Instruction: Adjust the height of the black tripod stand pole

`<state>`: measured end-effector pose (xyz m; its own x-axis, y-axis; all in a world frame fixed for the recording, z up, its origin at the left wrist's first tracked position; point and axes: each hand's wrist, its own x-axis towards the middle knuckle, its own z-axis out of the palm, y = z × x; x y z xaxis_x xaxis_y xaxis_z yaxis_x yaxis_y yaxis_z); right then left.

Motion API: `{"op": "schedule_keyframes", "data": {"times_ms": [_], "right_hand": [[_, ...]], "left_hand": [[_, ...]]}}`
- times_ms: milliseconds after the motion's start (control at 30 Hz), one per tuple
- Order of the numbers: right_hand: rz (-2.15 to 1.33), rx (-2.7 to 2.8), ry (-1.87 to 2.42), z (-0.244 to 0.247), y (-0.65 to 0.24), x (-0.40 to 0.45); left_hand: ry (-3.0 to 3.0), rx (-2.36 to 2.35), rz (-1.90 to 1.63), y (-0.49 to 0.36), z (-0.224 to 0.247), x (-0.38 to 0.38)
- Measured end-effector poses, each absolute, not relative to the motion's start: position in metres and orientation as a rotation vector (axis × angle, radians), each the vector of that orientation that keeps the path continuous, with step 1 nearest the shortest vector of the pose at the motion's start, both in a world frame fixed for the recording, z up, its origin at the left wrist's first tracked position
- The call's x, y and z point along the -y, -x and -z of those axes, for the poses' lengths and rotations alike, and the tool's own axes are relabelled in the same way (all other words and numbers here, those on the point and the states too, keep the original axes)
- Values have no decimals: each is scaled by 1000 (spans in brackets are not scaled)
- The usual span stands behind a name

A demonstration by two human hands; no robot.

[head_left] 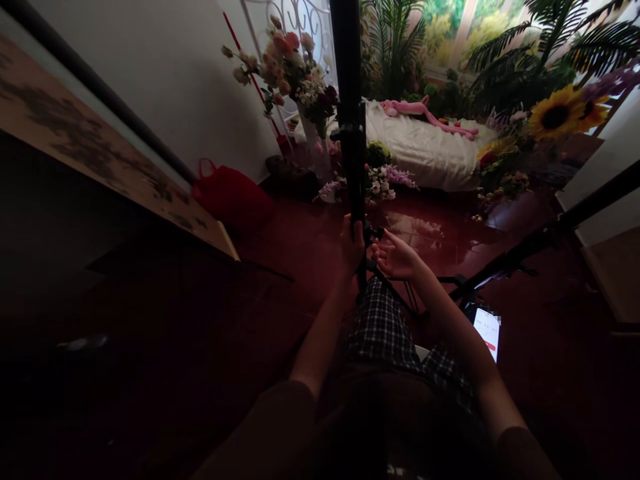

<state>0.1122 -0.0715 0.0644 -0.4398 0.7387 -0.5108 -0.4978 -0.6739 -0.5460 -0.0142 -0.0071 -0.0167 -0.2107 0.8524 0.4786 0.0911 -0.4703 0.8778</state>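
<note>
A black stand pole (353, 160) rises upright before me and passes out of the top of the view. My left hand (353, 243) is wrapped round its lower part, with the thumb along the near side. On the right of the pole sticks out a small black knob (378, 233). My right hand (396, 257) is at this knob, palm turned up, fingers curled and thumb tip against it. Below the hands, the stand's thin legs (407, 300) spread out near my checked shorts (383, 327).
A second black stand (530, 247) slants across the right, with a lit phone (487, 333) by it. Flower bunches (300, 67), a white-covered bench (425, 150) with a pink plush toy (410, 107), and sunflowers (556, 115) stand ahead. A red bag (230, 197) and a leaning panel (110, 147) are left.
</note>
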Motion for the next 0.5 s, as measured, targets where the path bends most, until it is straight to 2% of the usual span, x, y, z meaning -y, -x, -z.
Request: {"op": "schedule_keyframes", "data": {"times_ms": [300,500], "right_hand": [[-2079,385,918,-68,-105,66],[-2041,581,964,-64,-117,53]], "left_hand": [[-1449,-1172,-1750,13,22,4],[-1446,-1197,-1783,11,23,4]]}}
